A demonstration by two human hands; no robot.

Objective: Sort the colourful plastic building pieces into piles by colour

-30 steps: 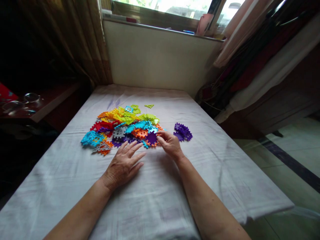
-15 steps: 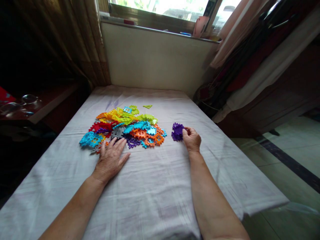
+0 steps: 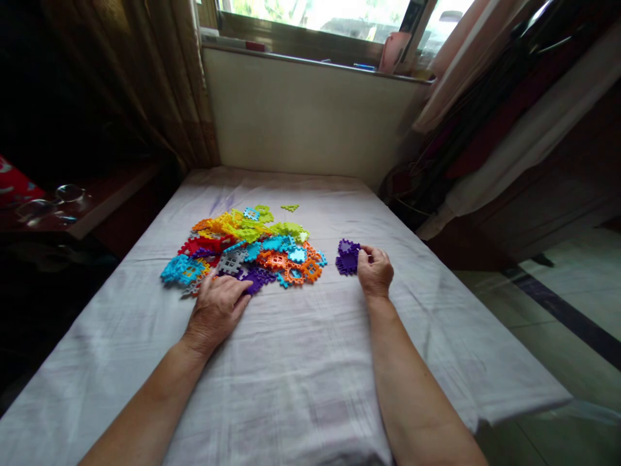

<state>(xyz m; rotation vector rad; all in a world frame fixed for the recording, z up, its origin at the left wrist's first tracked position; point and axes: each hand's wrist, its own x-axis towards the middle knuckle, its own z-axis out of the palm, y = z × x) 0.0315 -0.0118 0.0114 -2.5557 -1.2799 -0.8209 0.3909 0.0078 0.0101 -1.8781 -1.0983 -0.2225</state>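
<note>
R hand (image 3: pixel 376 272) is now resting against the purple toothed tiles (image 3: pixel 347 262), having come over from the near edge of the mixed tile pile (image 3: pixel 276 243) w/ a purple tile abt 1 s ago; so the purple group is prob. gaining 1 pc & the pile losing 1. L hand (image 3: pixel 218 304) is no longer lying flat: its fingers are curling over the pile's near edge, index apparently touching a dark purple tile (image 3: pixel 253 279), so both hands are dealing w/ purple pcs.

R thumb & index are meeting the group's right edge; can't tell if they're pinching or already letting go. L fingers are bending loosely; can't tell if they're gripping.

Orientation: the group is sitting on the tablecloth (image 3: pixel 301 362), right of the pile & apart from it, pcs overlapping, front one facing up approx flat. Being abt as wide as long, it's showing no clear long axis. L hand's tile is partly hiding under the fingers, visible part pointing right; its long axis is staying unclear.
</note>
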